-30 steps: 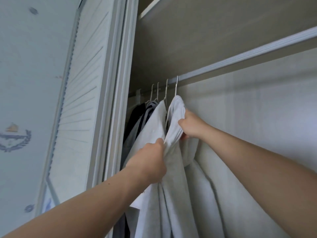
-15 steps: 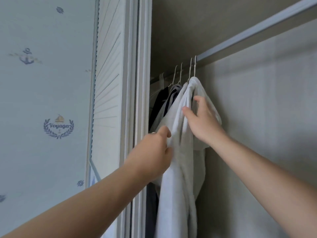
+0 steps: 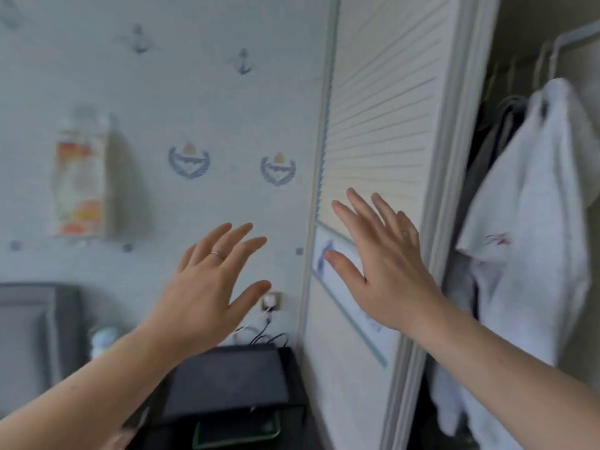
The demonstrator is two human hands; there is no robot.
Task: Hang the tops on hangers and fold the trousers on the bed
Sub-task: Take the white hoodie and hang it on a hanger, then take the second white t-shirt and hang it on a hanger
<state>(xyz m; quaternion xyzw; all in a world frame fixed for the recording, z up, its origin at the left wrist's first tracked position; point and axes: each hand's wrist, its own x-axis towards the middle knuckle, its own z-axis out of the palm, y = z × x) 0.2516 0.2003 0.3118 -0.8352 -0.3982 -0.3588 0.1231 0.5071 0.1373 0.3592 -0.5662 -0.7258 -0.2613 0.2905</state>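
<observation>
Nautical wallpaper (image 3: 201, 102), louvred door (image 3: 383, 118), white top (image 3: 532, 228)

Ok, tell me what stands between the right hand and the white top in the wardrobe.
Nothing visible blocks it. The right hand, open, hovers before the louvred door; the white top hangs uncovered just past the door's edge.

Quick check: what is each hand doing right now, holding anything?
Left hand: open, fingers spread, holding nothing.
Right hand: open, fingers spread, holding nothing, in front of the louvred door.
</observation>
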